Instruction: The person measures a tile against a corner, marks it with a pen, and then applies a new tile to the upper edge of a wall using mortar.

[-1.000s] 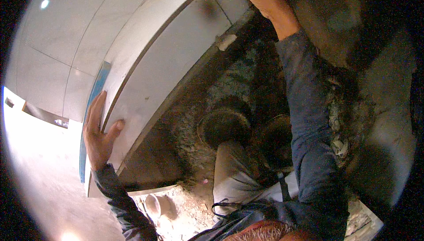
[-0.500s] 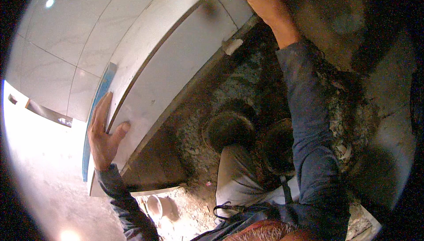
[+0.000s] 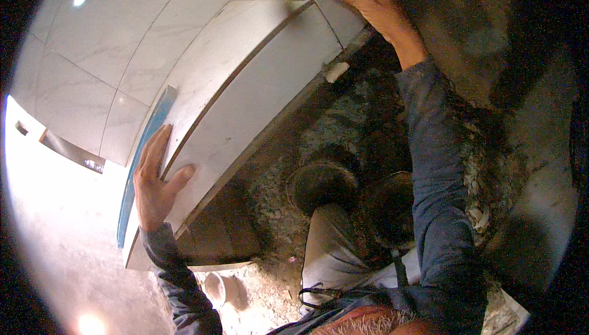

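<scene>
Nearest: dark L sleeve comes in lower left, dark R sleeve runs up the right side. L hand is open, laid across the long edge of a pale tiled ledge: fingers stretched along the upper side, thumb apart on the side facing the person. Blue bar, long & narrow, lies lengthwise on the ledge's upper side, just beside those fingers; can't tell if they touch it. R hand is up top nr the ledge's far end, one digit out to the left, others partly cut off by frame; can't tell if it's gripping anything.

Lower down: grey trouser leg, w/ two dark round shapes above it, too dim to ID. Small pale chunk sits by the ledge's lower edge. Whitish bucket stands on rubbly ground, btwn L sleeve & leg.

Farther off, upper left: large pale tiles w/ thin joints; below them a v. bright floor
</scene>
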Available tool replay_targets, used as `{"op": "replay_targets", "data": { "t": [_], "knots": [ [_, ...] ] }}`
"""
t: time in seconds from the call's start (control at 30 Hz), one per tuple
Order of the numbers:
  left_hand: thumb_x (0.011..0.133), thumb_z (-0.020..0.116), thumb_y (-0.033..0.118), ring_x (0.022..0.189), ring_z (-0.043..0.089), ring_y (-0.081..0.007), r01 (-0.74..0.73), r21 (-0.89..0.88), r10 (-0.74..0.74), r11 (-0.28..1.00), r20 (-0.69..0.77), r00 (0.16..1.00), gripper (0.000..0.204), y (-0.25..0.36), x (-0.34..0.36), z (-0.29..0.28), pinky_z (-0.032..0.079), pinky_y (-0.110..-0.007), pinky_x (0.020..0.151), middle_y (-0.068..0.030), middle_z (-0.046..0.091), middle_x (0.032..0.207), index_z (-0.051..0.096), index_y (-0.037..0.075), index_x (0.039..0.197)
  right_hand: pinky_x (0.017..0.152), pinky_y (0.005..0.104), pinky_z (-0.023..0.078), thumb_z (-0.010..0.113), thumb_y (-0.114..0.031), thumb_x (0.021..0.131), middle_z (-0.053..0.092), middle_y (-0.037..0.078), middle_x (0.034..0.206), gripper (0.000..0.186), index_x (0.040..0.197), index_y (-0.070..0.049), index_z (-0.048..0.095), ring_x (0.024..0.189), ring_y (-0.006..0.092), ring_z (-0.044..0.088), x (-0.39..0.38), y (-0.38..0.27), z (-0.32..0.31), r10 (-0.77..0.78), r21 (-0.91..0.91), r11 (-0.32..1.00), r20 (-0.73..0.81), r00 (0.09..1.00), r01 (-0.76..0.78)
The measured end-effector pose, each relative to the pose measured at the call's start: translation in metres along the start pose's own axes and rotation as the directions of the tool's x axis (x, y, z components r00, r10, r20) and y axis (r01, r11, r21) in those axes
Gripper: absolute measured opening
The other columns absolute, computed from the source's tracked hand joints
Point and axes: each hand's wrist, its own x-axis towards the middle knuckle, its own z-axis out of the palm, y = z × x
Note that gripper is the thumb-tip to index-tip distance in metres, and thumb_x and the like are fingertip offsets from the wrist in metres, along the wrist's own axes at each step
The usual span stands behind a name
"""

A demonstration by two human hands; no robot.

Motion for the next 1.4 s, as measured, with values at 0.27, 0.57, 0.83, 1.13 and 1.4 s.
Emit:
{"op": "replay_targets", "data": {
  "t": [0.27, 0.57, 0.83, 1.13, 1.4],
  "knots": [
    [0.075, 0.085, 0.050, 0.137, 0.053, -0.0375, -0.031, 0.104, 0.032, 0.994, -0.005, 0.999, 0.086, -0.008, 0.000, -0.001, 0.043, -0.045, 0.112, -0.0204, 0.058, 0.146, 0.058, 0.007, 0.144, 0.117, 0.0473, 0.036, 0.082, -0.033, 0.089, 0.039, 0.020, 0.159, 0.090, 0.158, -0.005, 0.032, 0.147, 0.0323, 0.037, -0.003, -0.007, 0.003, 0.088, -0.140, 0.986, -0.039, 0.995, -0.092],
    [0.076, 0.085, 0.046, 0.136, 0.055, -0.0381, -0.014, 0.066, 0.018, 0.998, -0.058, 0.998, 0.080, -0.012, -0.001, 0.006, 0.044, -0.044, 0.111, -0.0196, 0.058, 0.146, 0.059, 0.011, 0.143, 0.116, 0.0450, 0.036, 0.078, -0.036, 0.093, 0.047, 0.020, 0.153, 0.086, 0.157, -0.004, 0.032, 0.140, 0.0327, 0.045, 0.001, -0.011, -0.001, 0.180, 0.035, 0.983, 0.032, 0.983, -0.182],
    [0.079, 0.082, 0.042, 0.134, 0.055, -0.0383, -0.041, 0.048, 0.046, 0.998, -0.094, 0.995, 0.074, -0.017, -0.003, 0.009, 0.044, -0.043, 0.111, -0.0193, 0.058, 0.145, 0.059, 0.011, 0.143, 0.121, 0.0452, 0.029, 0.079, -0.044, 0.090, 0.034, 0.023, 0.162, 0.101, 0.162, -0.001, 0.021, 0.150, 0.0355, 0.031, 0.008, -0.003, -0.006, 0.100, -0.097, 0.991, 0.054, 0.993, -0.095],
    [0.081, 0.082, 0.037, 0.138, 0.052, -0.0363, -0.008, 0.027, 0.010, 1.000, -0.060, 0.998, 0.072, -0.025, -0.009, 0.005, 0.041, -0.043, 0.115, -0.0169, 0.056, 0.148, 0.058, 0.012, 0.145, 0.120, 0.0420, 0.031, 0.066, -0.058, 0.095, 0.045, 0.021, 0.156, 0.094, 0.159, -0.001, 0.029, 0.143, 0.0347, 0.044, -0.002, -0.031, 0.009, 0.098, -0.529, 0.846, 0.037, 0.994, -0.064],
    [0.084, 0.079, 0.041, 0.135, 0.054, -0.0382, -0.086, 0.031, 0.089, 0.996, -0.099, 0.991, 0.070, -0.039, -0.007, 0.015, 0.044, -0.044, 0.112, -0.0180, 0.058, 0.145, 0.058, 0.010, 0.143, 0.112, 0.0420, 0.043, 0.072, -0.048, 0.095, 0.048, 0.023, 0.154, 0.092, 0.160, -0.001, 0.027, 0.139, 0.0355, 0.050, 0.004, -0.051, 0.006, 0.244, -0.629, 0.765, 0.082, 0.966, -0.139]
  ]
}}
